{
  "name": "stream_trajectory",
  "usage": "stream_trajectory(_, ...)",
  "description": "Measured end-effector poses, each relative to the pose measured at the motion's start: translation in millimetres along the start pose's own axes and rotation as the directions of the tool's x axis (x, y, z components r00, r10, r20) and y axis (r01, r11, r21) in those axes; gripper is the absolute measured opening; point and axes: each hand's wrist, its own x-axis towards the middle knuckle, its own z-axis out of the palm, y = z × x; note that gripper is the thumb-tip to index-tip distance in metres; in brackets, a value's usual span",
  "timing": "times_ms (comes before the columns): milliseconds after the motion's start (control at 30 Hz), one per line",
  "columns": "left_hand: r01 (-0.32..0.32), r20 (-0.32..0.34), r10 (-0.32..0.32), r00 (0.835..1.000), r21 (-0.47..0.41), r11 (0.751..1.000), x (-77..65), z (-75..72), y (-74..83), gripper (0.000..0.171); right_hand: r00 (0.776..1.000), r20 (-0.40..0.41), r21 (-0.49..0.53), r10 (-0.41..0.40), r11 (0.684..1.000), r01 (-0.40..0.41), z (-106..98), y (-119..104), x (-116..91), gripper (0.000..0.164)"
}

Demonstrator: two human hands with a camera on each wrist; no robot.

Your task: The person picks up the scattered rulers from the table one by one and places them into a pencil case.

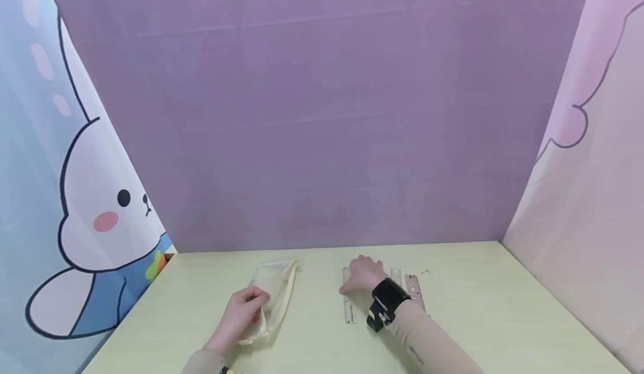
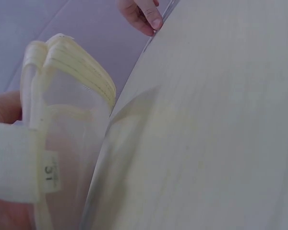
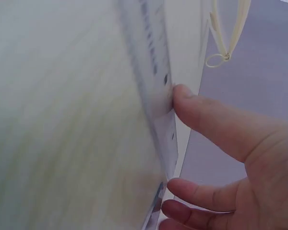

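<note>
On the left side of the table, my left hand [image 1: 246,305] pinches the edge of a translucent zip pouch [image 1: 276,301] with cream borders. In the left wrist view the pouch [image 2: 72,139] stands out close up, with a small tag marked 31. My right hand [image 1: 364,274] is over a clear ruler [image 1: 350,309] that lies lengthwise on the table. Seen from the right wrist, the thumb meets one edge of this ruler [image 3: 151,72] and the index fingertip is at its far end. The other fingers curl beside it.
Right of my right hand lie another clear ruler [image 1: 396,275] and a pinkish ruler [image 1: 414,288] with cut-out shapes. A small thin object [image 1: 426,271], too small to identify, is farther right. A purple backdrop [image 1: 322,139] rises behind the pale table [image 1: 201,307].
</note>
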Motion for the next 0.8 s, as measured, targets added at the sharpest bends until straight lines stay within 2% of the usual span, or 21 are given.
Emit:
stream_trajectory(233, 0.002, 0.02, -0.002, 1.0, -0.008, 1.0, -1.2, 1.5, 1.1, 0.018, 0.998, -0.055, 0.124, -0.033, 0.992, 0.04, 11.2, 12.4, 13.0, 0.06)
stream_trajectory(367, -0.003, 0.009, 0.003, 1.0, -0.005, 1.0, -1.2, 1.4, 1.4, 0.018, 0.994, -0.078, 0.171, -0.082, 0.981, 0.094, 14.3, 16.7, 19.6, 0.055)
stream_trajectory(567, 0.008, 0.005, -0.008, 1.0, 0.001, 1.0, -1.1, 0.2, 2.4, 0.017, 0.99, -0.064, 0.164, -0.129, 0.977, 0.138, 6.7, 7.0, 16.6, 0.047)
stream_trajectory(800, 0.017, 0.012, -0.017, 1.0, -0.01, 1.0, -5.7, -0.2, 12.3, 0.016, 0.993, -0.008, 0.093, -0.119, 0.989, 0.119, 4.0, -3.6, 19.8, 0.036)
